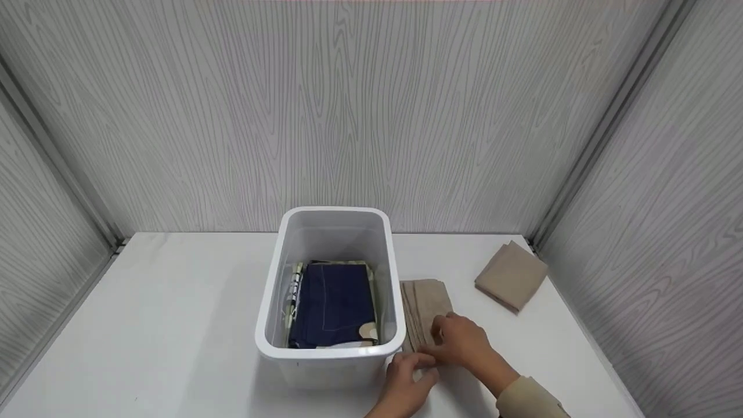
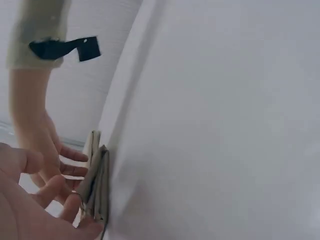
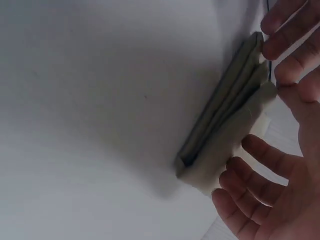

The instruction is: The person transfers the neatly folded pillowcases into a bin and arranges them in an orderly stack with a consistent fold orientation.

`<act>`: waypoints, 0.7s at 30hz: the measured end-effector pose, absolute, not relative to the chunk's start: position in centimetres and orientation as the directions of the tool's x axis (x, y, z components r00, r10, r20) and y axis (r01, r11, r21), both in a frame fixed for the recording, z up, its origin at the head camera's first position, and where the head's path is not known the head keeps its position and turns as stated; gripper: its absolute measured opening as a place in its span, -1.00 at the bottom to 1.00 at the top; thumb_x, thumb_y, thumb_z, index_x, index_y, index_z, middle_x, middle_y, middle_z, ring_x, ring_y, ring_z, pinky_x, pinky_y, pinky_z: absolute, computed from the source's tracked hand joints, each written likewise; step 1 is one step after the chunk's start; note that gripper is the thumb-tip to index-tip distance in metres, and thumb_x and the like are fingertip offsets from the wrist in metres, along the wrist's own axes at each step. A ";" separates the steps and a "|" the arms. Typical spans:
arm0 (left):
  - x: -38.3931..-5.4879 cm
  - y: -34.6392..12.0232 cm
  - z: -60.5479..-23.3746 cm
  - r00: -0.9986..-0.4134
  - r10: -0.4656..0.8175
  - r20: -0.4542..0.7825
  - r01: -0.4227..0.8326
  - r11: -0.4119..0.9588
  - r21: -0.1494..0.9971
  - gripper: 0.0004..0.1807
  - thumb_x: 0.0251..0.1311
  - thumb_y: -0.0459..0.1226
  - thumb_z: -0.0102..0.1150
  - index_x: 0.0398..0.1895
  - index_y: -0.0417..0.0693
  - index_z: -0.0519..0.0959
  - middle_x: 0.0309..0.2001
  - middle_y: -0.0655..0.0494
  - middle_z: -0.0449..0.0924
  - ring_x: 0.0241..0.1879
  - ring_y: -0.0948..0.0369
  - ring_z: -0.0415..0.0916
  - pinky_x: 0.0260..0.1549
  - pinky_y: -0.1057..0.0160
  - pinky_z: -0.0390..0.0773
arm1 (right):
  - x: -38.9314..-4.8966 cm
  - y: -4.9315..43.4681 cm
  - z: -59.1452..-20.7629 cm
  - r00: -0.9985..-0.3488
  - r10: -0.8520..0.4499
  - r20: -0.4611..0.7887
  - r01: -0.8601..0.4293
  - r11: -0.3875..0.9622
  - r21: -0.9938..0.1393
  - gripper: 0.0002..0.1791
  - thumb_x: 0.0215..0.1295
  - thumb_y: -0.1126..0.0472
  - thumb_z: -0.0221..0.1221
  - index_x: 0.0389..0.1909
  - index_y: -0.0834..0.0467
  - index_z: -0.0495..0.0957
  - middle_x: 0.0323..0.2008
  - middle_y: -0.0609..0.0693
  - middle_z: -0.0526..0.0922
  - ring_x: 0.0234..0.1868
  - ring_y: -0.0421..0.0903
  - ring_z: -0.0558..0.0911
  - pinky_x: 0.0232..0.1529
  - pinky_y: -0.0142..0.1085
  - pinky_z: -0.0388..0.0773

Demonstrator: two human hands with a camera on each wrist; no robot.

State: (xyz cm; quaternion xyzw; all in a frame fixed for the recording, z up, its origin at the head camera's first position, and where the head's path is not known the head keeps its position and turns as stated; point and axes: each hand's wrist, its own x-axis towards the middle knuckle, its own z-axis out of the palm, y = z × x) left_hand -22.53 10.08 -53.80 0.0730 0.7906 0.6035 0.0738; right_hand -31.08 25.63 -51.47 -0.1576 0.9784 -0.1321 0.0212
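A folded beige cloth (image 1: 426, 296) lies on the white table against the right side of a white plastic bin (image 1: 334, 355), its layers showing along one edge. My right hand (image 1: 464, 339) rests its fingertips on the upper face of this cloth, with the thumb near the close end. In the right wrist view the fingers of that hand (image 3: 280, 190) are loosely bent over the cloth (image 3: 225, 135). My left hand (image 1: 404, 386) touches the near end, fingers loosely bent. The left wrist view has the left hand (image 2: 35, 205) beside the layered edges of the cloth (image 2: 97, 185).
Inside the bin lie a folded navy cloth (image 1: 334, 302) and patterned green-and-white fabric (image 1: 294, 296). Another folded beige cloth (image 1: 512, 276) lies at the back right of the table (image 1: 145, 325). Grey wood-grain panels (image 1: 348, 116) wall the table at the back and sides.
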 end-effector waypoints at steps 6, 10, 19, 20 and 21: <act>-22.3 9.7 -53.7 -0.974 0.186 -0.126 -0.098 0.153 0.983 -0.36 0.27 -0.14 0.17 0.37 -0.21 0.34 0.42 -0.32 0.16 0.39 -0.19 0.21 0.35 -0.22 0.19 | -30.1 25.6 -52.3 -0.957 -0.273 0.095 -0.288 0.878 -0.382 -0.82 0.00 0.06 0.39 -0.40 0.05 0.68 -0.53 -0.17 0.53 -0.51 -0.20 0.43 -0.49 -0.27 0.42; -22.5 10.0 -53.7 -0.975 0.163 -0.151 -0.139 0.082 0.987 -0.24 0.29 -0.15 0.13 0.48 -0.30 0.16 0.46 -0.34 0.15 0.46 -0.20 0.12 0.38 -0.15 0.20 | -29.7 25.1 -52.4 -0.955 -0.232 0.187 -0.295 0.831 -0.472 -0.89 0.01 0.25 0.29 -0.41 0.02 0.70 -0.55 -0.22 0.59 -0.54 -0.25 0.46 -0.49 -0.33 0.44; -22.3 10.1 -54.3 -0.992 0.094 -0.088 -0.085 0.032 0.996 -0.20 0.20 -0.26 0.13 0.47 -0.40 0.12 0.42 -0.38 0.21 0.32 -0.15 0.37 0.20 0.06 0.50 | -29.0 23.8 -53.2 -0.885 -0.436 0.163 -0.460 0.769 -0.444 -0.82 0.34 0.09 0.24 -0.23 0.04 0.77 -0.40 -0.17 0.59 -0.41 -0.27 0.49 -0.40 -0.32 0.45; -22.4 10.1 -54.2 -0.992 0.079 -0.097 -0.094 0.046 0.995 -0.19 0.19 -0.25 0.13 0.48 -0.37 0.13 0.43 -0.36 0.20 0.29 -0.13 0.40 0.17 0.08 0.52 | -29.1 23.9 -53.2 -0.882 -0.448 0.146 -0.463 0.764 -0.450 -0.80 0.37 0.06 0.21 -0.22 0.03 0.77 -0.40 -0.18 0.58 -0.41 -0.27 0.48 -0.40 -0.32 0.44; -22.6 10.1 -54.1 -0.991 0.067 -0.116 -0.112 0.060 0.992 -0.19 0.19 -0.24 0.13 0.49 -0.32 0.14 0.45 -0.34 0.17 0.27 -0.11 0.42 0.14 0.09 0.54 | -29.1 24.1 -53.1 -0.883 -0.446 0.144 -0.458 0.756 -0.467 -0.79 0.38 0.05 0.20 -0.21 0.02 0.77 -0.39 -0.19 0.59 -0.41 -0.26 0.49 -0.39 -0.32 0.45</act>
